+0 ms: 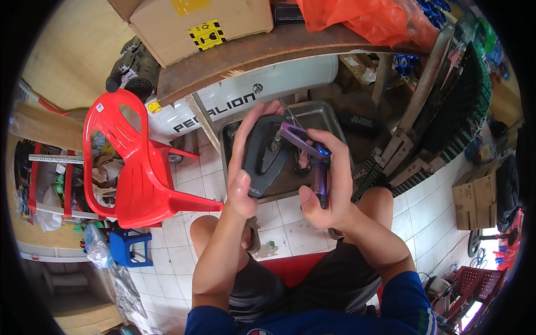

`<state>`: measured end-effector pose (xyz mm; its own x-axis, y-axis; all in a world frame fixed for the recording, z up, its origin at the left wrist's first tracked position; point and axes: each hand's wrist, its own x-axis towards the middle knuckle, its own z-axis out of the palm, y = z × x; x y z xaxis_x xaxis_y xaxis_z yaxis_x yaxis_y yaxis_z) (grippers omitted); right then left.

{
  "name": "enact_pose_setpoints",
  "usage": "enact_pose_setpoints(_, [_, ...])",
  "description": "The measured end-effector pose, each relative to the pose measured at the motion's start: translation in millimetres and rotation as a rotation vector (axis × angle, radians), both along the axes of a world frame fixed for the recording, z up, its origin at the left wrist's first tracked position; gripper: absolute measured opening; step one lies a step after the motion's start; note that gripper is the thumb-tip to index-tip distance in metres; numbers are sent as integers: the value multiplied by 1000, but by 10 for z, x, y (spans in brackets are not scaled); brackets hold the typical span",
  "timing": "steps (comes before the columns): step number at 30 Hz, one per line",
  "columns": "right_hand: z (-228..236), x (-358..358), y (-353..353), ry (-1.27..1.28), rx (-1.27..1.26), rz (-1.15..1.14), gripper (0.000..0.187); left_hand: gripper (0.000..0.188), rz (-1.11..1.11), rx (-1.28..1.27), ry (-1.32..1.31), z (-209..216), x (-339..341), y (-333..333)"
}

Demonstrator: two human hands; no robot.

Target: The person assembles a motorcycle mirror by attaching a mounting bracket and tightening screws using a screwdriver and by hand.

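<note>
My left hand [240, 187] is closed around the outer edge of a dark grey, teardrop-shaped piece [262, 153]. A raised inner groove and a small bolt or screw show on its face. Held in my right hand [339, 181] is a shiny purple-blue metal arm [319, 173] with a flat, looped upper end and a thick stem. The loop's tip lies in front of the dark piece's right side; whether they touch, I cannot tell. Both hands are raised over a dark grey tray [329, 114] on the floor. Small parts inside it are partly hidden.
A red plastic chair [131, 184] and a blue stool [130, 247] stand left. Ahead, a wooden bench [234, 62] bears a cardboard box [204, 28] and an orange bag [363, 22], above a white cylinder [279, 81]. Metal ramp-like frames [413, 134] lean right, near more boxes [477, 195].
</note>
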<state>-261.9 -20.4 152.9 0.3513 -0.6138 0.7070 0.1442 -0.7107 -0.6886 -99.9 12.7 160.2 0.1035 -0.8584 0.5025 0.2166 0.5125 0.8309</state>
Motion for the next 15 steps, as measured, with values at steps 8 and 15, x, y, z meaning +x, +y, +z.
enact_pose_setpoints(8, [-7, -10, -39, -57, 228, 147, 69, 115, -38, -164, -75, -205, 138, -87])
enact_pose_setpoints(15, [-87, 0, -128, -106, 547, 281, 58, 103, 223, 21, -234, -221, 112, -60])
